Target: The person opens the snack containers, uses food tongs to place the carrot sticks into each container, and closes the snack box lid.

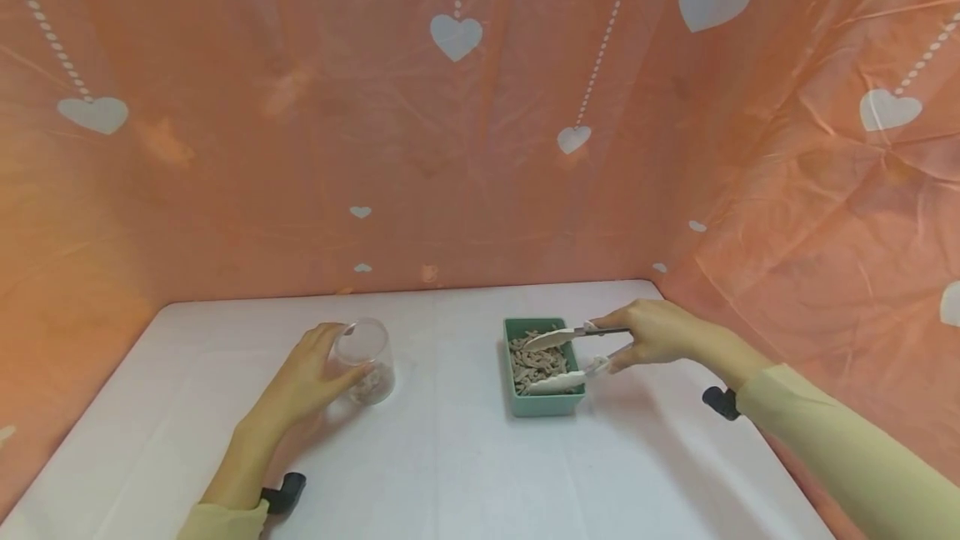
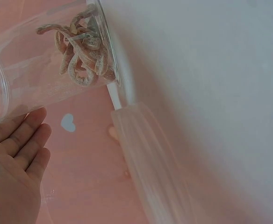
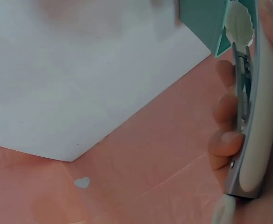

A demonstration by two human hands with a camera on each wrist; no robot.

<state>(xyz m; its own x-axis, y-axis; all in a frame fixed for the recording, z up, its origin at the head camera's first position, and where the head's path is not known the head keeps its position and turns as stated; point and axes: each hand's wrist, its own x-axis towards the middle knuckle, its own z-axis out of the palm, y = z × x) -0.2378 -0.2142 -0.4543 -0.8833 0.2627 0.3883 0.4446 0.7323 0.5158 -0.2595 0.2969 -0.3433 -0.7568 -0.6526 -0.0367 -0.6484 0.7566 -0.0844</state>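
On the left of the table stands a clear jar (image 1: pixel 363 348) with no lid on, upright. Several wrinkled, pale-brown dried strips (image 2: pixel 82 56) lie at its bottom. My left hand (image 1: pixel 309 373) holds the jar from the left side, thumb across the near wall and fingers behind it. Right of centre, a green rectangular box (image 1: pixel 543 405) is filled with more greyish-brown strips (image 1: pixel 536 363). My right hand (image 1: pixel 651 333) grips food tongs (image 3: pixel 263 116) with pale handles. Their two scalloped heads are spread apart over the strips, within the box's outline in the head view.
A white cloth covers the table (image 1: pixel 450 473). Orange fabric (image 1: pixel 390 148) printed with white hearts hangs behind it and along both sides. Black wrist cameras (image 1: pixel 283 493) sit near both sleeve cuffs.
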